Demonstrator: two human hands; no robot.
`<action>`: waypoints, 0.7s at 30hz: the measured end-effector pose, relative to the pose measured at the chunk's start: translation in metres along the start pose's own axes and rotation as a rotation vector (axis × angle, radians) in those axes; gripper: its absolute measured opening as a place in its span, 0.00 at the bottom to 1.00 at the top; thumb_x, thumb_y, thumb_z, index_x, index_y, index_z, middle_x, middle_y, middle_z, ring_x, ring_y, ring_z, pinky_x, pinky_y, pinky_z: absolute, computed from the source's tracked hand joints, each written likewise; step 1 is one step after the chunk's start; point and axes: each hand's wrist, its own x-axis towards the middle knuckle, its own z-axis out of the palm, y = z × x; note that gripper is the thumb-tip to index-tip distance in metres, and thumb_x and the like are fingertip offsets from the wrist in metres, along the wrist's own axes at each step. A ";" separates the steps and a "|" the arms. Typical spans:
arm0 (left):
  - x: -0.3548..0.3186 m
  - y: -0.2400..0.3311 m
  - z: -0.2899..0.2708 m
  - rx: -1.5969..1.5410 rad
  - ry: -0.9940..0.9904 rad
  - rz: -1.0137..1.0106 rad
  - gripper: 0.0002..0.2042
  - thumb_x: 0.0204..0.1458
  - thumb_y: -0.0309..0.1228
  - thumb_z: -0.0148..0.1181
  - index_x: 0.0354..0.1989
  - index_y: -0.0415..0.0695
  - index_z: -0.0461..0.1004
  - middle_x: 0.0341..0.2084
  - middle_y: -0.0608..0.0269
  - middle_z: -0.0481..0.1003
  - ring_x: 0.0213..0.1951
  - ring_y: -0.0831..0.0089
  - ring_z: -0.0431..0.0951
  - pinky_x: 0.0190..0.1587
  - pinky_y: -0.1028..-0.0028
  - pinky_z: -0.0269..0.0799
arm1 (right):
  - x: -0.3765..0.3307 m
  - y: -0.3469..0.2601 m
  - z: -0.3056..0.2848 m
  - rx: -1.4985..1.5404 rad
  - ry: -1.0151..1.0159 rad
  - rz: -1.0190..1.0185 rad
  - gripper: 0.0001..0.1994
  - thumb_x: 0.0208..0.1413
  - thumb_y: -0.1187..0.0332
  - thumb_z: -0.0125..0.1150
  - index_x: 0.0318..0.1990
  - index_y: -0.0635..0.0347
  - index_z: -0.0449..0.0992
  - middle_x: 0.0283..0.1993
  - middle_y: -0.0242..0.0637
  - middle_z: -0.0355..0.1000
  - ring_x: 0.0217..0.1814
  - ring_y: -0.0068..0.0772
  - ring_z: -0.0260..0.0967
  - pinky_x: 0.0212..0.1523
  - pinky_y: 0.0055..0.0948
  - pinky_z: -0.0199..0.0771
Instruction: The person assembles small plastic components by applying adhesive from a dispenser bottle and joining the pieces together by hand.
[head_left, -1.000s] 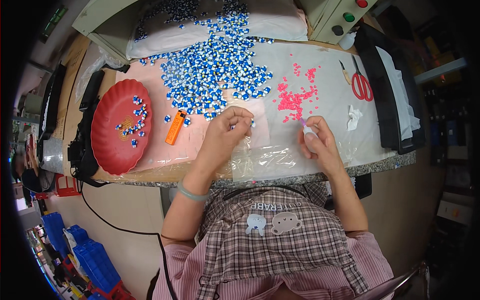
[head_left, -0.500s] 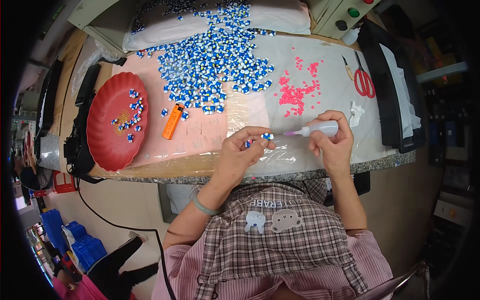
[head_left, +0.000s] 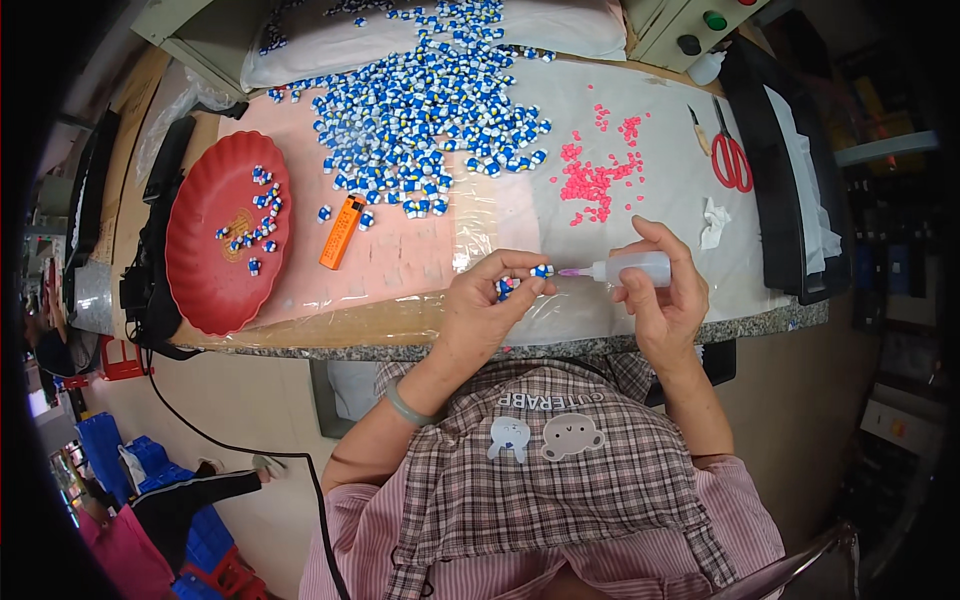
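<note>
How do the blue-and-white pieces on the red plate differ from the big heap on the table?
The pieces on the red plate are few, a small loose cluster; the heap holds hundreds, spread wide. The plate's pieces lie left of the orange lighter, the heap behind it. Both look the same kind: small, blue and white.

blue-white pieces point(head_left: 508, 288) partly hidden in left hand point(head_left: 490, 310)

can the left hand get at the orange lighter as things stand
Probably not right away: the left hand is pinching small blue-and-white pieces. The orange lighter lies uncovered on the table, nothing between.
</note>
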 end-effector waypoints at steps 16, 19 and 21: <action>0.001 0.001 -0.001 -0.031 -0.020 -0.017 0.11 0.57 0.23 0.58 0.48 0.41 0.75 0.31 0.68 0.79 0.22 0.94 0.63 0.21 0.89 0.56 | 0.000 -0.001 0.000 -0.130 -0.013 -0.070 0.20 0.59 0.71 0.60 0.58 0.66 0.69 0.35 0.40 0.76 0.23 0.19 0.69 0.21 0.16 0.66; -0.001 0.001 -0.002 -0.039 -0.015 -0.028 0.11 0.57 0.23 0.58 0.48 0.41 0.75 0.32 0.68 0.79 0.23 0.94 0.63 0.22 0.89 0.56 | 0.000 0.001 0.000 -0.154 -0.022 -0.093 0.20 0.59 0.70 0.60 0.58 0.66 0.68 0.34 0.40 0.76 0.23 0.20 0.69 0.22 0.17 0.67; 0.000 -0.001 -0.002 -0.042 -0.017 -0.022 0.11 0.57 0.23 0.58 0.48 0.41 0.75 0.32 0.68 0.79 0.22 0.95 0.63 0.21 0.89 0.56 | 0.000 0.001 0.000 -0.168 -0.025 -0.102 0.20 0.59 0.70 0.60 0.58 0.66 0.68 0.34 0.41 0.76 0.23 0.20 0.69 0.22 0.17 0.67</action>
